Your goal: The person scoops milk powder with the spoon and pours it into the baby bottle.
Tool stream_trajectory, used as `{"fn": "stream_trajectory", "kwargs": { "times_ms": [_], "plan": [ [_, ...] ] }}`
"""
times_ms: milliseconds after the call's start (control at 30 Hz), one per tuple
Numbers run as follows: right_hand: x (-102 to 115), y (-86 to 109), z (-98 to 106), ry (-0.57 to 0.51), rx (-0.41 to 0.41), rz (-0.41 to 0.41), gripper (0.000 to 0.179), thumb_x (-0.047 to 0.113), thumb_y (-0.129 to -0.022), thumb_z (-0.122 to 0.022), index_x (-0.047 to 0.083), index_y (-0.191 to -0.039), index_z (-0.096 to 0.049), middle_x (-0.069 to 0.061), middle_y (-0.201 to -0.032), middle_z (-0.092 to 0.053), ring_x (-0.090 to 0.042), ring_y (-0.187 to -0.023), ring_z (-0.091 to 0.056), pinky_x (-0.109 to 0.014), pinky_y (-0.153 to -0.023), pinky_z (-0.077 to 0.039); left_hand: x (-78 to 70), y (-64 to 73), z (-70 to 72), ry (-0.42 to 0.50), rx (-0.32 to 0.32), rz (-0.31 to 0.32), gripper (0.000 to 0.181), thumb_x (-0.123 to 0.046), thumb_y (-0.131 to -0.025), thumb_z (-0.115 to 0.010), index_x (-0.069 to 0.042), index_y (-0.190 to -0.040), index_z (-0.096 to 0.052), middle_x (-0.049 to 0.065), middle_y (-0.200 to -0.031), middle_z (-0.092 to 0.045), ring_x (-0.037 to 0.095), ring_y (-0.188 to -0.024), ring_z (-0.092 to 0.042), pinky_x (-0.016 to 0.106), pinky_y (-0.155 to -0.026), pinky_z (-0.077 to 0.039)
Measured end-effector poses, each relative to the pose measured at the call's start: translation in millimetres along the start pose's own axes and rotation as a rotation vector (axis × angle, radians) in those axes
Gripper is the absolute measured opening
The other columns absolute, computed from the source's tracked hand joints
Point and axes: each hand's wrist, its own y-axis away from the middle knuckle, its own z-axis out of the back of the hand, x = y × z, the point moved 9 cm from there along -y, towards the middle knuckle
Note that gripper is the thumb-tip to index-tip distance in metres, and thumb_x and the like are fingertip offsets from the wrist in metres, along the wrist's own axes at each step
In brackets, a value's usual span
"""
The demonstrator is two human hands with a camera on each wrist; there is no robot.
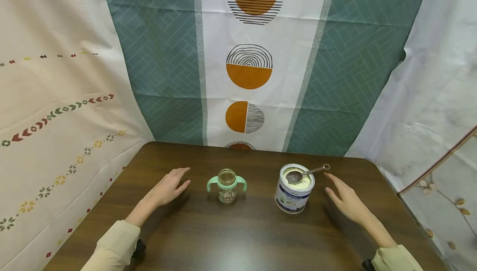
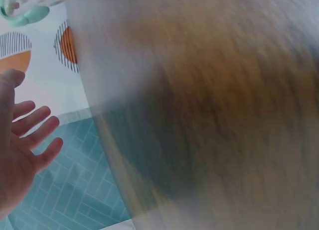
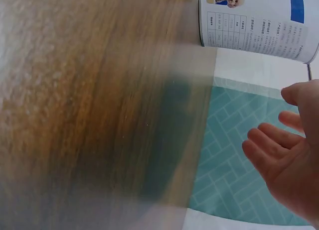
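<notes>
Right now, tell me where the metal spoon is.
In the head view, the metal spoon sits at the open top of the can, right of the two-handled bottle, its handle reaching past the rim toward the right hand.

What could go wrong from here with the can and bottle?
The spoon sticks out of the open can toward the right hand; a brush might flip it out, scattering pale contents.
The bottle has side handles; the left hand could snag the nearer one and tip it.
</notes>
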Motion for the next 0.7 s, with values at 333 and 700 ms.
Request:
{"fn": "stream_trajectory", "kwargs": {
  "times_ms": [333,700],
  "plan": [
    [0,-5.9,6,-0.095,-0.067,-0.061,0.034,0.004,-0.095,-0.058,0.0,-0.129,-0.054,-0.019,-0.11,-0.069,-0.029,-0.097,-0.067,-0.036,-0.074,-0.056,-4.6,-3.7,0.9,0.195,-0.047,-0.001,0.043,-0.02,-0.1,-0.054,0.003,-0.136,-0.049,0.021,-0.13,-0.058,0.038,-0.122,-0.054,0.055,-0.098,-0.044],
    [-5,-12.2,-2,-0.439,0.0,-0.24,0.03,0.008,-0.101,-0.048,0.001,-0.129,-0.054,-0.026,-0.105,-0.068,-0.003,-0.079,-0.066,-0.031,-0.064,-0.057,-5.7,-5.8,-8.1,0.401,-0.055,0.048,0.041,-0.03,-0.102,-0.05,-0.006,-0.135,-0.054,0.018,-0.132,-0.059,0.033,-0.122,-0.057,0.054,-0.098,-0.044]
  ]
}}
